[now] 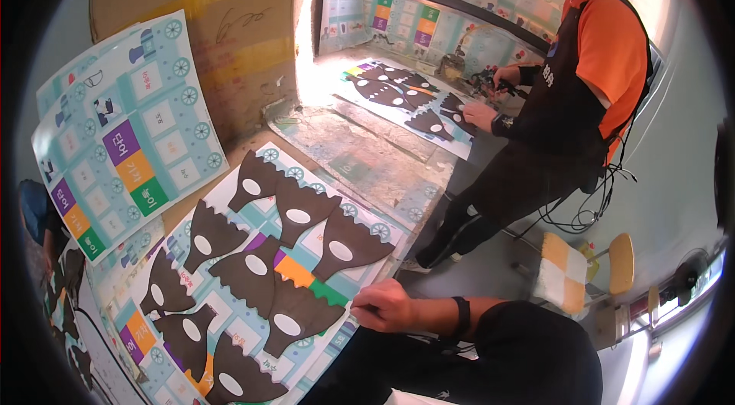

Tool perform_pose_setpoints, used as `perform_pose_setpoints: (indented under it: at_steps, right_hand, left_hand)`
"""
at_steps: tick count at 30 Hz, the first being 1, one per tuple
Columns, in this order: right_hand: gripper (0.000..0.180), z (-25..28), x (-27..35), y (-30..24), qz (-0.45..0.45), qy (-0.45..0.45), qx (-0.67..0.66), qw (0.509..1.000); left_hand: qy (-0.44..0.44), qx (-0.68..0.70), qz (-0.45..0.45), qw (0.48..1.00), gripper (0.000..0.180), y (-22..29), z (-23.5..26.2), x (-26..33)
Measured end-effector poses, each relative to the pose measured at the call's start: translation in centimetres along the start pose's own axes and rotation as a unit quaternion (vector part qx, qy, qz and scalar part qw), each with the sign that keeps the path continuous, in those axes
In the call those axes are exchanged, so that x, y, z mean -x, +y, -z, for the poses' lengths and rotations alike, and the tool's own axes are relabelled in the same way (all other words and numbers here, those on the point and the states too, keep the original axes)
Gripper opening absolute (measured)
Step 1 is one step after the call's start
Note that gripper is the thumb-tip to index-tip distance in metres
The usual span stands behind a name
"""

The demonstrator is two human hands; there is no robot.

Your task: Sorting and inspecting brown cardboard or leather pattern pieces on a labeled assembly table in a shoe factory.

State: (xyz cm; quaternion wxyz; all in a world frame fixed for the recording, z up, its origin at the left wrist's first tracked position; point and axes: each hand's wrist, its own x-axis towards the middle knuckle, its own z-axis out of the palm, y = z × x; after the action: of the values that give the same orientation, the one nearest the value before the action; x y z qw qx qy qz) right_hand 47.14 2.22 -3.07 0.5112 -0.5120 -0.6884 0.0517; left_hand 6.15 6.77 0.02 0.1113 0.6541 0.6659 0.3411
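My right hand point(380, 305), with a dark band on its wrist, is closed at the right edge of the table, beside the printed sheet point(371, 223). Whatever its curled fingers hold, if anything, is hidden. Spread over that pale blue sheet are several dark brown, fan-shaped cutouts with wavy wide ends and white ovals. The cutout point(314, 311) nearest my hand lies just left of it, partly against another cutout point(245, 273). More cutouts, such as this one point(243, 378), reach toward the near edge. My left hand is not in view.
Printed sheets point(130, 137) stand at the left against a large cardboard box point(222, 45). Across the worn tabletop point(344, 141), a co-worker point(589, 83) in orange handles similar cutouts point(390, 91). A chair point(563, 275) and hanging cables point(586, 206) are at right.
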Motion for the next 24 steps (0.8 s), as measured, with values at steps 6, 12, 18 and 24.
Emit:
perform_pose_setpoints:
  at_steps: [6,12,18,24]
  right_hand:
    - [0.009,-1.0,0.1,0.0,0.003,0.012,0.003,1.0]
    - [0.011,-1.2,0.2,0.1,0.018,0.022,0.021,0.999]
    - [0.013,-1.5,0.6,0.4,0.038,0.041,0.031,0.998]
    - [0.015,-1.4,0.7,0.4,0.057,0.044,0.049,0.996]
  left_hand:
    - [-0.003,0.016,0.019,1.0,0.037,-0.5,0.3,0.2]
    - [-0.004,0.01,0.007,1.0,0.04,-0.8,0.2,0.2]
    - [0.007,0.013,-0.023,1.0,0.041,-0.7,-0.1,0.1]
    - [0.004,0.025,-0.024,0.999,0.042,-0.9,-0.2,0.2]
